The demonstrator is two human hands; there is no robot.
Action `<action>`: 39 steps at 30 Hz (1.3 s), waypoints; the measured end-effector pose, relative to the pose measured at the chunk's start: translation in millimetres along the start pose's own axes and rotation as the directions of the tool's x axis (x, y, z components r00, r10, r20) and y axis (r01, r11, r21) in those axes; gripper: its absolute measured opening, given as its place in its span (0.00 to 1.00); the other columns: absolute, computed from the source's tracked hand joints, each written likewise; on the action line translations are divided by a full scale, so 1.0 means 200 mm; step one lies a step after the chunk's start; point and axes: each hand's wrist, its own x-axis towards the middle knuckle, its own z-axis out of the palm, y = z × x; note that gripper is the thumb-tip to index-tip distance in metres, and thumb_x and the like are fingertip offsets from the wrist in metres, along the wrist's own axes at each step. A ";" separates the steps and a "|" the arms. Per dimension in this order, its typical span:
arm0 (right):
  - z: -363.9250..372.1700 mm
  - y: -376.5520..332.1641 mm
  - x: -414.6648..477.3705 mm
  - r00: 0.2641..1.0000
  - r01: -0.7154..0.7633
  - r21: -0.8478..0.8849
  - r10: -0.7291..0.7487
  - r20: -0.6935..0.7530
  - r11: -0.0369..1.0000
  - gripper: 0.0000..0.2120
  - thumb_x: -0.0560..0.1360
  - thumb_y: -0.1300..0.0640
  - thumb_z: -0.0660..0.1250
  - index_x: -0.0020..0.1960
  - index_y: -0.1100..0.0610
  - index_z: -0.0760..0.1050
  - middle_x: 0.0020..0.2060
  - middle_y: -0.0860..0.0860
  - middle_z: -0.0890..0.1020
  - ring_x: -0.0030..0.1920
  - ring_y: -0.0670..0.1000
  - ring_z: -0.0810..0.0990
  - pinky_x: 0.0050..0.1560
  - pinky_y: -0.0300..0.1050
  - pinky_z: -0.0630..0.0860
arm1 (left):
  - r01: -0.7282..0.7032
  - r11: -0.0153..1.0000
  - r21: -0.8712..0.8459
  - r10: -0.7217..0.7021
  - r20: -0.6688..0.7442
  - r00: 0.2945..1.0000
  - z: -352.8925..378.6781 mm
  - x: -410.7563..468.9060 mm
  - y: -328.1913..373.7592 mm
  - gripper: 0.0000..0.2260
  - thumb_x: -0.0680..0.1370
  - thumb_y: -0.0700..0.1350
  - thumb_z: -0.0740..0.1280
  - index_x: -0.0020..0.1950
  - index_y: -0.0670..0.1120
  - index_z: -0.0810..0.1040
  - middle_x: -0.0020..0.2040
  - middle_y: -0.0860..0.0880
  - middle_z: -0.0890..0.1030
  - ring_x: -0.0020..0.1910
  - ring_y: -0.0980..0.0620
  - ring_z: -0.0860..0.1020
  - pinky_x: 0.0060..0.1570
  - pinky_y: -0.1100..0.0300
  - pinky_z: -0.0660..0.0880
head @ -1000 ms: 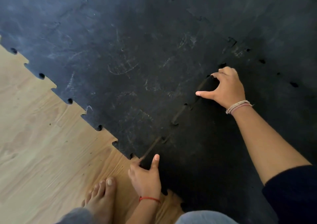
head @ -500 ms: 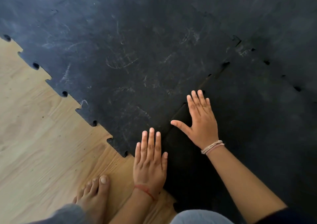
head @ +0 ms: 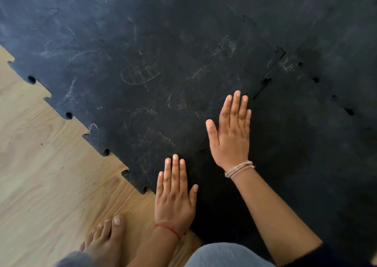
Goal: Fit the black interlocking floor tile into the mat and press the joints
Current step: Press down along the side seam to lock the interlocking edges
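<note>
Both palms are being laid flat, fingers outstretched and holding nothing: left hand [head: 175, 197] and right hand [head: 231, 133] along the tile [head: 295, 164] seam beside the mat [head: 142, 72]

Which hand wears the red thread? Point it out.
The left hand, flat near the wood floor; the right hand wears pale beige cords instead.

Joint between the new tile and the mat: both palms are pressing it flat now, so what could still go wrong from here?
1. Beyond the right hand, the seam shows an open gap, so the far tabs may stay unseated if pressing stops here.
2. The left hand sits at the mat's outer edge by the wood floor; pushing there might slide the tile outward rather than lock it.
3. The bare foot rests close to that edge and could nudge it.
</note>
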 end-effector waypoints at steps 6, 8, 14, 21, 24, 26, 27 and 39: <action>0.12 -0.02 0.05 0.989 -0.044 -0.198 0.071 0.131 0.979 0.34 0.77 0.40 0.39 0.74 0.62 0.39 0.73 0.59 0.42 0.74 0.58 0.39 0.72 0.55 0.39 | -0.003 1.000 -0.015 0.004 0.002 1.000 0.04 -0.01 -0.01 0.26 0.78 0.55 0.38 0.73 0.44 0.42 0.75 0.51 0.34 0.74 0.52 0.39 0.71 0.56 0.39; 0.11 -0.02 0.06 0.989 -0.016 -0.153 0.038 0.143 0.988 0.34 0.77 0.40 0.39 0.73 0.62 0.39 0.73 0.59 0.41 0.74 0.57 0.38 0.73 0.55 0.40 | -0.013 1.000 -0.006 0.013 0.012 1.000 0.02 -0.02 -0.01 0.26 0.78 0.55 0.38 0.73 0.43 0.43 0.75 0.50 0.35 0.74 0.52 0.39 0.71 0.56 0.40; 0.04 0.11 -0.04 0.948 -0.291 0.065 0.297 -0.114 0.955 0.32 0.79 0.43 0.44 0.73 0.64 0.43 0.73 0.61 0.45 0.74 0.58 0.42 0.73 0.58 0.47 | -0.209 0.976 0.059 0.207 0.051 0.977 -0.02 0.17 0.07 0.26 0.79 0.56 0.38 0.73 0.43 0.42 0.74 0.49 0.36 0.73 0.51 0.39 0.71 0.55 0.39; 0.09 0.13 -0.04 0.937 -0.346 -0.068 0.341 -0.078 0.936 0.32 0.78 0.43 0.43 0.74 0.64 0.45 0.74 0.60 0.47 0.74 0.58 0.44 0.72 0.55 0.45 | -0.241 0.966 0.093 0.237 0.049 0.970 0.01 0.18 0.07 0.27 0.78 0.57 0.40 0.73 0.44 0.45 0.74 0.48 0.42 0.74 0.49 0.43 0.71 0.54 0.40; 0.10 0.15 -0.04 0.945 -0.326 -0.082 0.321 -0.066 0.942 0.31 0.78 0.43 0.42 0.73 0.63 0.47 0.74 0.59 0.50 0.74 0.56 0.46 0.72 0.54 0.46 | -0.236 0.965 0.114 0.231 0.056 0.971 0.01 0.19 0.07 0.27 0.78 0.57 0.40 0.73 0.44 0.45 0.74 0.48 0.43 0.74 0.48 0.44 0.71 0.54 0.40; 0.10 0.15 -0.03 0.949 -0.314 -0.075 0.313 -0.026 0.946 0.31 0.78 0.43 0.41 0.73 0.61 0.45 0.74 0.58 0.48 0.74 0.55 0.44 0.72 0.53 0.45 | -0.231 0.964 0.129 0.223 0.079 0.972 0.01 0.20 0.08 0.28 0.78 0.57 0.41 0.74 0.43 0.47 0.75 0.47 0.46 0.74 0.49 0.44 0.71 0.54 0.40; 0.09 0.15 -0.02 0.949 -0.313 -0.072 0.314 0.011 0.947 0.31 0.78 0.42 0.40 0.73 0.61 0.43 0.74 0.57 0.46 0.74 0.54 0.42 0.72 0.52 0.42 | -0.229 0.964 0.134 0.216 0.103 0.971 0.00 0.20 0.08 0.28 0.78 0.57 0.41 0.73 0.43 0.49 0.76 0.47 0.50 0.74 0.49 0.43 0.70 0.54 0.41; -0.08 0.43 -0.02 0.949 -0.307 -0.042 0.310 0.063 0.951 0.31 0.79 0.44 0.47 0.72 0.57 0.36 0.74 0.55 0.40 0.72 0.53 0.35 0.72 0.49 0.37 | -0.549 0.833 0.075 0.531 0.171 0.830 -0.14 0.75 0.45 0.27 0.77 0.58 0.37 0.69 0.47 0.31 0.73 0.49 0.33 0.68 0.53 0.27 0.68 0.60 0.27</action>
